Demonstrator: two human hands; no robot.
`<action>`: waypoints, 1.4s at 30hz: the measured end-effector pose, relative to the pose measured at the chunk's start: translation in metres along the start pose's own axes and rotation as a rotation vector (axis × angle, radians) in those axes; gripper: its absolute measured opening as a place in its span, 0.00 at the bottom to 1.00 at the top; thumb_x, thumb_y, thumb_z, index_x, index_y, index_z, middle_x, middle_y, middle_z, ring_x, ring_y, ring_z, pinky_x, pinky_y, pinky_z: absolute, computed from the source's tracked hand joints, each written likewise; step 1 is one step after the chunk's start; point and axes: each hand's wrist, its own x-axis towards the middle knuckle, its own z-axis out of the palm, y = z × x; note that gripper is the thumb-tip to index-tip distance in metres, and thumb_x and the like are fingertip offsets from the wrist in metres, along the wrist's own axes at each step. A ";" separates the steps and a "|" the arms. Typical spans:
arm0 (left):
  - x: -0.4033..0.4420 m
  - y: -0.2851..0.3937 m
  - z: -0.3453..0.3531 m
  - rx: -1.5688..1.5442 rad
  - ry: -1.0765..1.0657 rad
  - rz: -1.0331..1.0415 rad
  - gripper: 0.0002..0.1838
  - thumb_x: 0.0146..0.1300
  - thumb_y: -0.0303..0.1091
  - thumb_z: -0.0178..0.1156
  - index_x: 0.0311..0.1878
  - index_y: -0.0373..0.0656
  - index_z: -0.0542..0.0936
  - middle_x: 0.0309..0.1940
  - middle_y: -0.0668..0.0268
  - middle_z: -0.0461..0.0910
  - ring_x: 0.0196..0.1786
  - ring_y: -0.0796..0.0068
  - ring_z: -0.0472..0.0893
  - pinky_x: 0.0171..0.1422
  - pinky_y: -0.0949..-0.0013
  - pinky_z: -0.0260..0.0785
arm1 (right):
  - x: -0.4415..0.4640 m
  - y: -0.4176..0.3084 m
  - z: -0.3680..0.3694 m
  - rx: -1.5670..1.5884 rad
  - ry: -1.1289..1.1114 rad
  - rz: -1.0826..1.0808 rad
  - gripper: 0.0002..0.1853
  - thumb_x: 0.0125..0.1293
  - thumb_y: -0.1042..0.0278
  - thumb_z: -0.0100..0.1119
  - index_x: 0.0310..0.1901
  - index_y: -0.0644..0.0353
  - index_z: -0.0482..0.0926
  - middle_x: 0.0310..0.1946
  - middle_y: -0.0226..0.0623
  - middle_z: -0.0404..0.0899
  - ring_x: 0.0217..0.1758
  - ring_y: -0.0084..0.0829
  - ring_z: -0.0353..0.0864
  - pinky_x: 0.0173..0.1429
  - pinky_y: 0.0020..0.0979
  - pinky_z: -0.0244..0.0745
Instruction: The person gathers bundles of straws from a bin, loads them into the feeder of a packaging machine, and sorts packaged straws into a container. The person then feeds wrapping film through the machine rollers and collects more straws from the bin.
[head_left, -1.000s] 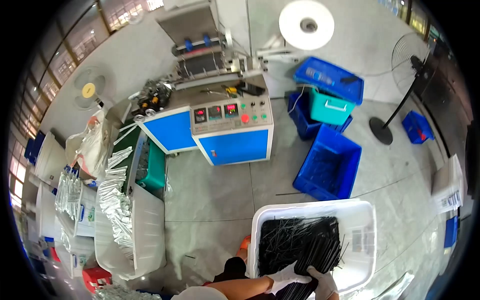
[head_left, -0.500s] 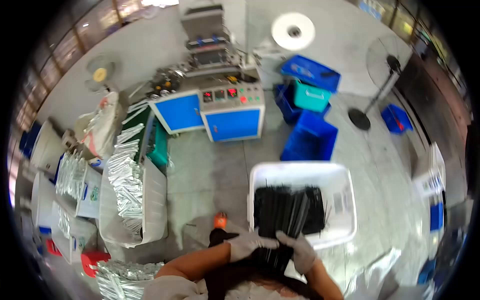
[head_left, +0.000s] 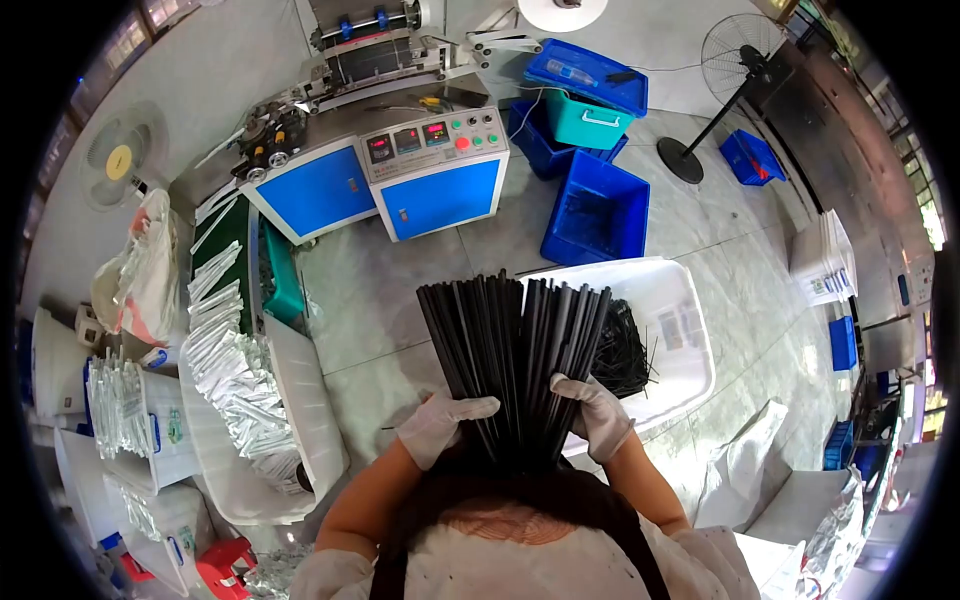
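Note:
A large bundle of long, thin black straws (head_left: 510,350) stands upright in front of my chest, its top ends fanned out. My left hand (head_left: 445,425), in a pale glove, is closed on the left side of the bundle, thumb across the front. On the right side, my right hand (head_left: 595,415), gloved too, grips it with the thumb in front. The lower ends meet close to my body. Behind the bundle, a white bin (head_left: 690,345) holds more black straws (head_left: 622,355) in a loose heap.
To the left, a long white bin (head_left: 325,440) holds many white-wrapped sticks (head_left: 235,370). A machine with blue doors (head_left: 440,200) stands ahead, blue crates (head_left: 600,215) beside it. A pedestal fan (head_left: 680,160) is at the far right, a red plastic item (head_left: 225,570) at lower left.
The black straws have risen from low over the white bin and now fan out upright before my chest. My hands have moved to opposite sides of the bundle. My view has shifted.

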 end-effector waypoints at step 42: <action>0.222 0.399 -0.172 -0.025 0.041 0.011 0.37 0.51 0.31 0.56 0.67 0.32 0.62 0.62 0.56 0.69 0.62 0.62 0.71 0.69 0.63 0.60 | 0.437 -0.254 0.230 -0.622 -0.694 0.055 0.30 0.57 0.63 0.68 0.61 0.62 0.70 0.56 0.36 0.75 0.59 0.29 0.72 0.63 0.33 0.68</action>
